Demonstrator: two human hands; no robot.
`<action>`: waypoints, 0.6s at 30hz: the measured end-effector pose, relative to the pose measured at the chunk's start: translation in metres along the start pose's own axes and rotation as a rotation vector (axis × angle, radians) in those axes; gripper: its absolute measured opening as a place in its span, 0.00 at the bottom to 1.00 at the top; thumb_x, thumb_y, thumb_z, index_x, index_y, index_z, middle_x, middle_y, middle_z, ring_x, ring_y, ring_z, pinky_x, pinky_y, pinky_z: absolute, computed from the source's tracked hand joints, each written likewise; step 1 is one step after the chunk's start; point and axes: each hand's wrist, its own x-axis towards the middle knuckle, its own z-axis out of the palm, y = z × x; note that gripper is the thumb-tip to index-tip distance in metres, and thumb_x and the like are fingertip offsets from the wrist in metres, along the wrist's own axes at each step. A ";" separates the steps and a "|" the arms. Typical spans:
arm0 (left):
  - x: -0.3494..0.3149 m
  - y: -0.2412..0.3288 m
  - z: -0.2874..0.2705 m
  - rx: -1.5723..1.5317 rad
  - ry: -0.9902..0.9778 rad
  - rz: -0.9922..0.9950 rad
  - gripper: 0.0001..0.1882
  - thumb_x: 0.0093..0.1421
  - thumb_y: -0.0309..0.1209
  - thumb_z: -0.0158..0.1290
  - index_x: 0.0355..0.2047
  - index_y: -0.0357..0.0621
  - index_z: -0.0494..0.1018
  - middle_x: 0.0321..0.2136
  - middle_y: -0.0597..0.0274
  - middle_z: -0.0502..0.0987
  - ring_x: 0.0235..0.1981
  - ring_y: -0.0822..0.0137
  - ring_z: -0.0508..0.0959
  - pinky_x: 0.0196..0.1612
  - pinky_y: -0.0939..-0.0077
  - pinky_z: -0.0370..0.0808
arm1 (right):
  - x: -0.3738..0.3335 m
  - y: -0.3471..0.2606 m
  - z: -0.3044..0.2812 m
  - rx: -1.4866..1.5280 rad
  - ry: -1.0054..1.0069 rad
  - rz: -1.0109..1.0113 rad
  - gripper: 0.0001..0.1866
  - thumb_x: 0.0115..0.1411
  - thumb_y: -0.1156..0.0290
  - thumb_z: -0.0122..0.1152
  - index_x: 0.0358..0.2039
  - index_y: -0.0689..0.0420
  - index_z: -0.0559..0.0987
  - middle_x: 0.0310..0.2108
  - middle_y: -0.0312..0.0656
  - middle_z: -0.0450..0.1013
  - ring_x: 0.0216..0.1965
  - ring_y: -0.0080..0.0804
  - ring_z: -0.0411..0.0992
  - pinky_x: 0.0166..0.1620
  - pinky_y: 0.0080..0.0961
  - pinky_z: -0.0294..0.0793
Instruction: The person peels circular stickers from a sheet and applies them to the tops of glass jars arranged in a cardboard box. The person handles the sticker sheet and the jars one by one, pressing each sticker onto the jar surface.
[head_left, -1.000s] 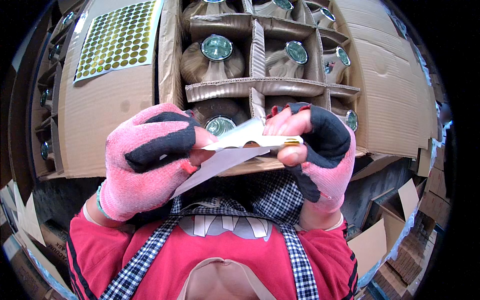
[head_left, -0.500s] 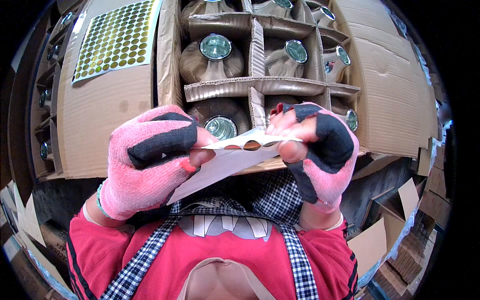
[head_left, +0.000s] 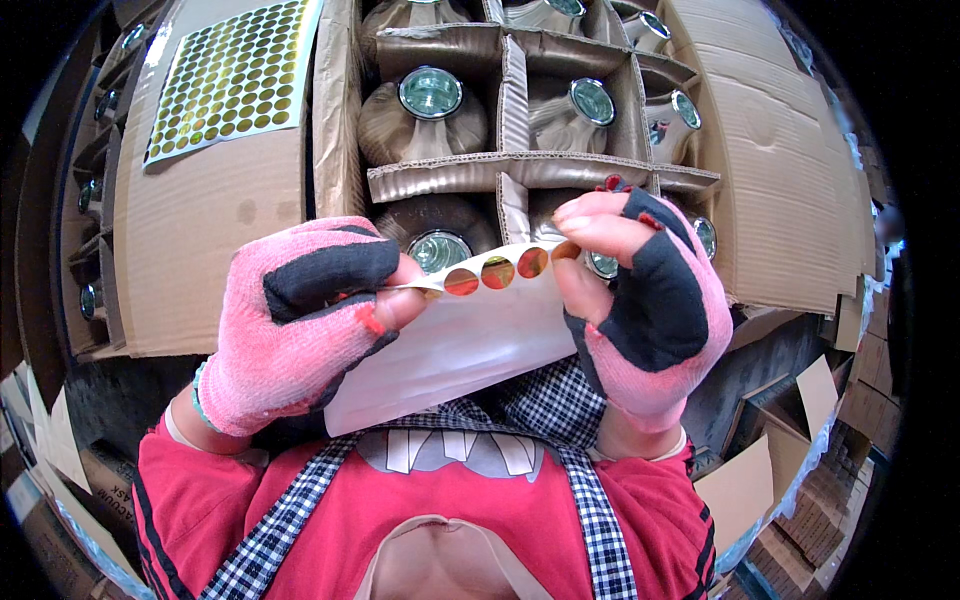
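In front of me stands an open cardboard box (head_left: 338, 150), its dividers (head_left: 514, 100) parting big glass bottles (head_left: 425, 130). On cardboard (head_left: 210, 235) to the left lies a dotted sheet (head_left: 235, 80). Over my checked apron (head_left: 555, 395) hangs a white sheet (head_left: 450, 350), its left end pinched in my left hand (head_left: 310, 310). My right hand (head_left: 655, 290) is at the other end; I can't tell whether it grips. Shiny round stickers (head_left: 497, 272) line the upper edge.
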 end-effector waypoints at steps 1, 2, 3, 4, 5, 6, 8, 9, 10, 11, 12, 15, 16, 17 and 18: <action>0.000 0.001 0.000 -0.006 0.000 -0.012 0.06 0.46 0.23 0.55 0.25 0.33 0.73 0.20 0.63 0.69 0.24 0.76 0.68 0.28 0.84 0.65 | 0.002 -0.001 0.002 -0.039 0.026 -0.035 0.10 0.40 0.86 0.58 0.26 0.64 0.74 0.28 0.46 0.72 0.32 0.35 0.71 0.37 0.25 0.69; 0.000 0.002 -0.001 -0.012 0.000 -0.023 0.06 0.46 0.24 0.55 0.25 0.33 0.73 0.20 0.63 0.69 0.24 0.76 0.68 0.28 0.84 0.65 | 0.002 -0.001 0.002 -0.045 0.023 -0.037 0.10 0.39 0.86 0.58 0.26 0.64 0.74 0.28 0.46 0.72 0.32 0.35 0.71 0.37 0.25 0.69; 0.000 0.003 -0.001 -0.018 -0.001 -0.035 0.06 0.46 0.24 0.55 0.25 0.33 0.72 0.20 0.63 0.69 0.24 0.76 0.68 0.28 0.85 0.65 | 0.001 0.000 0.002 -0.051 0.021 -0.038 0.09 0.39 0.86 0.58 0.25 0.64 0.74 0.28 0.46 0.72 0.32 0.35 0.71 0.37 0.25 0.69; 0.001 0.003 -0.001 -0.046 0.002 -0.048 0.06 0.46 0.24 0.55 0.25 0.33 0.72 0.20 0.64 0.69 0.24 0.77 0.68 0.28 0.85 0.64 | 0.001 0.000 0.002 -0.057 0.020 -0.039 0.09 0.39 0.86 0.58 0.24 0.64 0.73 0.28 0.46 0.72 0.31 0.35 0.71 0.37 0.25 0.69; 0.002 0.002 0.000 -0.075 0.003 -0.060 0.07 0.46 0.25 0.55 0.25 0.33 0.72 0.20 0.65 0.69 0.24 0.77 0.68 0.28 0.85 0.64 | 0.001 0.001 0.001 -0.081 0.018 -0.051 0.09 0.38 0.86 0.58 0.24 0.63 0.73 0.28 0.46 0.72 0.31 0.35 0.71 0.36 0.25 0.69; 0.004 0.001 0.001 -0.103 0.002 -0.072 0.07 0.46 0.25 0.55 0.25 0.33 0.72 0.20 0.65 0.69 0.24 0.78 0.68 0.28 0.86 0.64 | 0.001 0.001 0.000 -0.105 0.017 -0.061 0.10 0.37 0.86 0.58 0.23 0.63 0.73 0.28 0.47 0.72 0.30 0.35 0.71 0.36 0.25 0.69; 0.005 0.001 0.003 -0.203 0.037 -0.194 0.07 0.46 0.27 0.56 0.24 0.34 0.73 0.20 0.68 0.69 0.23 0.78 0.68 0.28 0.87 0.64 | 0.001 0.004 -0.003 -0.119 0.018 -0.063 0.10 0.34 0.86 0.58 0.21 0.62 0.72 0.28 0.47 0.72 0.30 0.36 0.71 0.36 0.24 0.68; 0.007 0.000 0.004 -0.261 0.037 -0.253 0.08 0.46 0.27 0.56 0.24 0.34 0.73 0.20 0.69 0.69 0.23 0.79 0.68 0.28 0.87 0.64 | 0.001 0.005 -0.004 -0.090 0.033 -0.063 0.10 0.33 0.86 0.58 0.21 0.62 0.72 0.28 0.47 0.72 0.31 0.35 0.70 0.36 0.24 0.68; 0.008 -0.004 0.001 -0.248 0.062 -0.323 0.09 0.44 0.29 0.56 0.25 0.37 0.73 0.21 0.70 0.70 0.23 0.79 0.69 0.28 0.88 0.64 | 0.000 0.008 -0.005 -0.063 0.054 -0.061 0.09 0.34 0.86 0.56 0.20 0.62 0.72 0.32 0.49 0.70 0.33 0.34 0.70 0.37 0.24 0.67; 0.006 -0.010 0.002 -0.272 0.154 -0.319 0.09 0.44 0.29 0.56 0.26 0.37 0.73 0.21 0.70 0.71 0.24 0.79 0.69 0.29 0.88 0.65 | 0.000 0.009 -0.011 -0.023 0.099 -0.065 0.08 0.34 0.85 0.55 0.20 0.63 0.72 0.35 0.51 0.69 0.35 0.33 0.69 0.38 0.23 0.66; 0.005 -0.014 0.000 -0.292 0.248 -0.321 0.10 0.44 0.29 0.56 0.26 0.37 0.73 0.22 0.70 0.72 0.24 0.79 0.69 0.29 0.89 0.65 | 0.000 0.010 -0.020 -0.001 0.152 -0.058 0.07 0.35 0.85 0.54 0.19 0.63 0.72 0.39 0.53 0.68 0.37 0.32 0.68 0.40 0.23 0.66; 0.006 -0.021 -0.007 -0.285 0.326 -0.317 0.11 0.44 0.28 0.56 0.29 0.37 0.72 0.24 0.65 0.73 0.25 0.77 0.70 0.34 0.86 0.65 | -0.014 0.023 -0.065 -0.102 0.269 0.126 0.05 0.39 0.83 0.55 0.20 0.63 0.73 0.45 0.50 0.65 0.39 0.29 0.67 0.43 0.23 0.64; 0.006 -0.023 -0.007 -0.260 0.348 -0.318 0.11 0.44 0.28 0.56 0.29 0.37 0.71 0.25 0.65 0.73 0.25 0.76 0.70 0.34 0.85 0.65 | -0.025 0.033 -0.081 -0.190 0.246 0.205 0.04 0.41 0.82 0.57 0.21 0.62 0.74 0.44 0.45 0.66 0.38 0.28 0.68 0.43 0.23 0.64; 0.004 -0.024 -0.004 -0.199 0.371 -0.303 0.12 0.44 0.28 0.56 0.29 0.38 0.71 0.26 0.66 0.73 0.25 0.77 0.69 0.33 0.86 0.65 | -0.035 0.040 -0.090 -0.302 0.194 0.391 0.05 0.42 0.80 0.59 0.23 0.62 0.74 0.46 0.46 0.65 0.36 0.29 0.69 0.43 0.22 0.64; 0.004 -0.027 -0.001 -0.207 0.328 -0.333 0.12 0.44 0.29 0.57 0.29 0.38 0.71 0.26 0.66 0.73 0.25 0.78 0.69 0.32 0.86 0.65 | -0.048 0.057 -0.097 -0.429 0.119 0.524 0.05 0.41 0.80 0.59 0.22 0.60 0.74 0.48 0.46 0.63 0.41 0.36 0.68 0.45 0.26 0.64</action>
